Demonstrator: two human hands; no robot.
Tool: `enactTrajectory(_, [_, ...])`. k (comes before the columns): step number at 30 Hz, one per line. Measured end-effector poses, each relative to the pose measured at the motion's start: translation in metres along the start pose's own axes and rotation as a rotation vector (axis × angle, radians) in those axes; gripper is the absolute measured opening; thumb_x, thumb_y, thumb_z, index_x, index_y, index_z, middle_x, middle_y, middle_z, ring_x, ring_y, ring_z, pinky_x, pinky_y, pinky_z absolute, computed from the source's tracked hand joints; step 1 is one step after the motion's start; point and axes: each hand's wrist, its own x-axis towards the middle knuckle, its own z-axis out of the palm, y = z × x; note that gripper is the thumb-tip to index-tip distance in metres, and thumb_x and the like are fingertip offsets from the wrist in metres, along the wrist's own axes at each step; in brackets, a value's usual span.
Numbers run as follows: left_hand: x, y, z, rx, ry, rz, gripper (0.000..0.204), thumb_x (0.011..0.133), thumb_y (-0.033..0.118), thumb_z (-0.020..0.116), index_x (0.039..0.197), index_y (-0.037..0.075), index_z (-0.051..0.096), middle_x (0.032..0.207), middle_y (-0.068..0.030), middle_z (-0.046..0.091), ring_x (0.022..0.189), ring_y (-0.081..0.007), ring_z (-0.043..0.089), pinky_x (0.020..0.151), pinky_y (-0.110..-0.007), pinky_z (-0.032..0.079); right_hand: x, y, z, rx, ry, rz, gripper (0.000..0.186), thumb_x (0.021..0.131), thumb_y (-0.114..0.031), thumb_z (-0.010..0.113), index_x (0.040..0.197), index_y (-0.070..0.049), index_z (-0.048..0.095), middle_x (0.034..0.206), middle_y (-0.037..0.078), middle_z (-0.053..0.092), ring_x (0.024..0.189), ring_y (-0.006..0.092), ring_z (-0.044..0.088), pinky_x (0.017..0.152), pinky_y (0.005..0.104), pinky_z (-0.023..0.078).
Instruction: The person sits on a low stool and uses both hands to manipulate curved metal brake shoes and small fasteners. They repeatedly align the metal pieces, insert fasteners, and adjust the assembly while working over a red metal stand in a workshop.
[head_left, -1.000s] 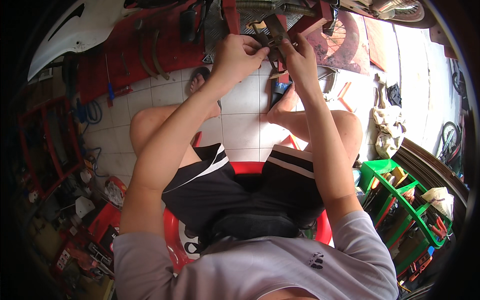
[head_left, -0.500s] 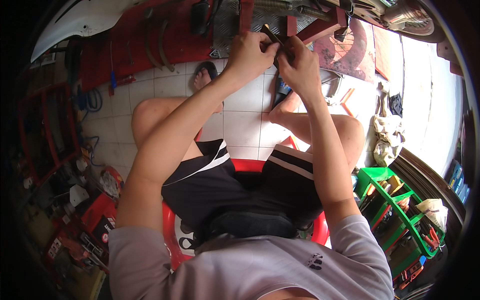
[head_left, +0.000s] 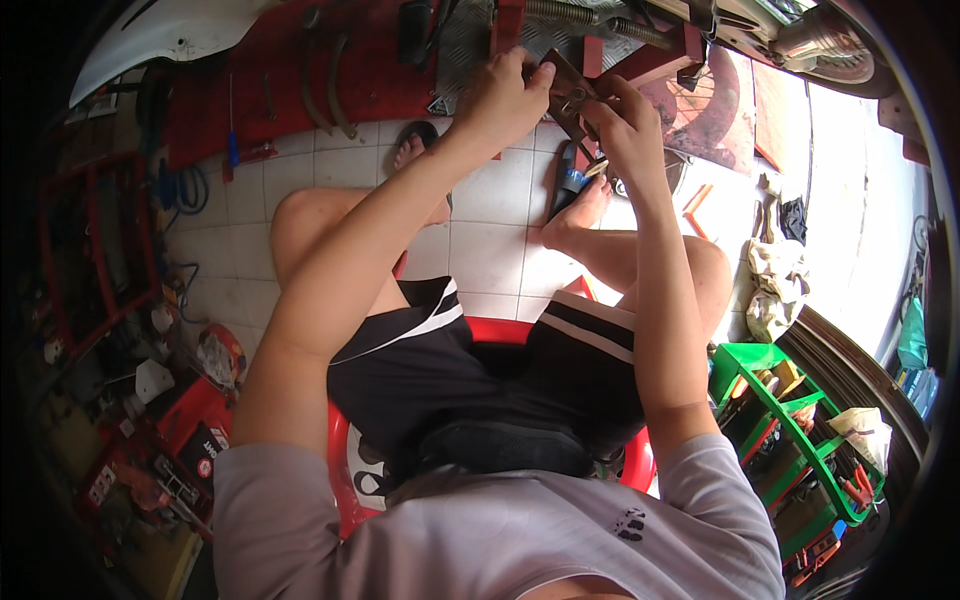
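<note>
A dark brown metal part (head_left: 568, 88), a flat plate with a small fitting on it, is held between my two hands at the top middle of the view. My left hand (head_left: 507, 103) pinches its upper left end, thumb on top. My right hand (head_left: 630, 125) grips its right side, fingers curled. Just beyond them are a red steel frame (head_left: 670, 45), a ribbed hose or spring (head_left: 635, 28) and a checker-plate metal surface (head_left: 463, 60). A thin piece shows below the part, too small to name.
I sit on a red plastic chair (head_left: 500, 330) on tiled floor (head_left: 484, 256). A red bench (head_left: 270, 90) carries curved parts and a screwdriver (head_left: 232, 140). A green tool rack (head_left: 800, 420) stands at my right, cloths (head_left: 775, 280) beyond it. A red trolley (head_left: 95, 250) and tools are left.
Both hands have moved right with the metal part, the left one also upward. The part has been turned, so its plate face and fitting show again after being seen nearly edge-on half a second ago.
</note>
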Motion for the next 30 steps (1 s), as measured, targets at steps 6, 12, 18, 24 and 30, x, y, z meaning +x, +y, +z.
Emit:
enactTrajectory(6, [-0.005, 0.012, -0.004, -0.649, -0.345, -0.563, 0.034, 0.099, 0.027, 0.047, 0.117, -0.002, 0.050, 0.109, -0.0166, 0.061, 0.098, -0.0284, 0.064, 0.085, -0.040, 0.053, 0.009, 0.017, -0.014, 0.518, -0.032, 0.140, 0.017, 0.080, -0.011, 0.054, 0.086, 0.001, 0.063, 0.069, 0.010, 0.060, 0.060, 0.0161, 0.056, 0.053, 0.0285, 0.041])
enactTrajectory(12, [-0.013, 0.024, 0.001, -1.117, -0.410, -0.550, 0.021, 0.102, 0.012, 0.041, 0.115, -0.001, 0.051, 0.112, -0.0127, 0.061, 0.100, -0.0250, 0.065, 0.090, -0.042, 0.056, 0.006, 0.008, -0.018, 0.420, 0.002, 0.187, 0.021, 0.082, -0.015, 0.052, 0.086, 0.002, 0.063, 0.072, 0.013, 0.062, 0.066, 0.0178, 0.058, 0.060, 0.0296, 0.044])
enactTrajectory(18, [-0.017, 0.022, 0.006, -0.908, -0.309, -0.281, 0.019, 0.099, 0.004, 0.047, 0.115, -0.001, 0.054, 0.108, -0.0113, 0.065, 0.091, -0.0213, 0.068, 0.079, -0.034, 0.058, 0.013, 0.022, -0.020, 0.184, -0.002, 0.195, 0.036, 0.084, -0.029, 0.053, 0.101, -0.001, 0.069, 0.081, 0.015, 0.067, 0.078, 0.0229, 0.063, 0.071, 0.0315, 0.047])
enactTrajectory(24, [-0.026, 0.030, 0.009, -0.713, -0.303, 0.021, 0.021, 0.097, 0.005, 0.055, 0.116, -0.003, 0.056, 0.102, -0.0091, 0.067, 0.089, -0.0163, 0.067, 0.077, -0.031, 0.060, 0.007, 0.019, -0.006, 0.184, 0.170, -0.095, 0.039, 0.090, -0.034, 0.052, 0.103, -0.001, 0.069, 0.071, 0.012, 0.064, 0.067, 0.0176, 0.057, 0.065, 0.0309, 0.045])
enactTrajectory(30, [-0.041, 0.040, 0.005, -0.547, -0.143, 0.230, 0.020, 0.092, 0.010, 0.064, 0.106, -0.004, 0.063, 0.090, -0.0084, 0.071, 0.078, -0.0108, 0.068, 0.069, -0.025, 0.055, 0.004, 0.008, 0.006, 0.206, 0.260, -0.035, 0.042, 0.092, -0.035, 0.053, 0.086, 0.006, 0.063, 0.064, 0.015, 0.057, 0.064, 0.0173, 0.053, 0.064, 0.0322, 0.044])
